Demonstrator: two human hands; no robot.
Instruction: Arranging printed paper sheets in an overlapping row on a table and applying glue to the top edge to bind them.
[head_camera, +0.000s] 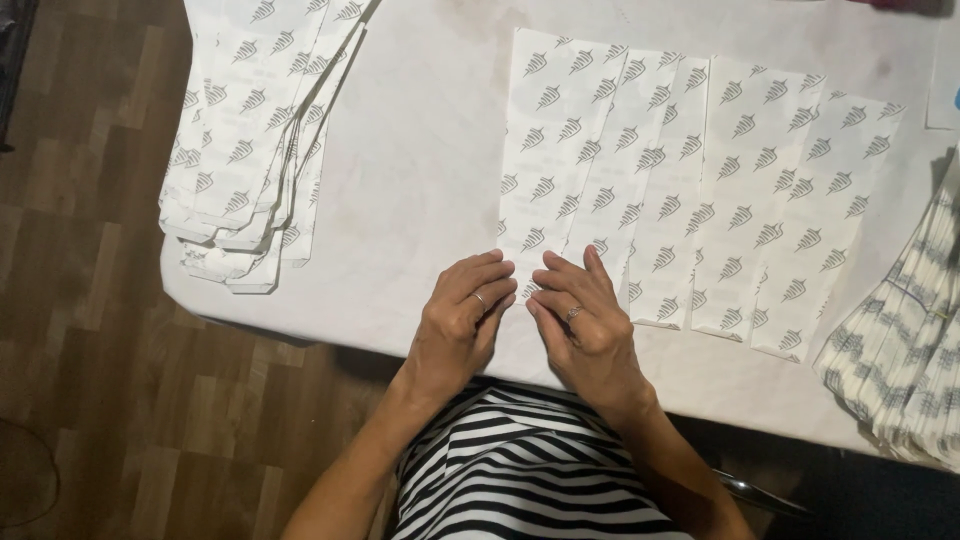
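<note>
both hands, left hand (455, 320) and right hand (585, 320), press flat fingertips on the white leaf-printed paper sheet (555, 150)'s near edge; keep the crease straight and even.

just the one view here, a head-worn camera looking pretty much straight down at the white table (420, 180) from above its near edge. it sits close enough that the table fills most of the picture, with wooden floor (90, 330) showing left of the table.
</note>
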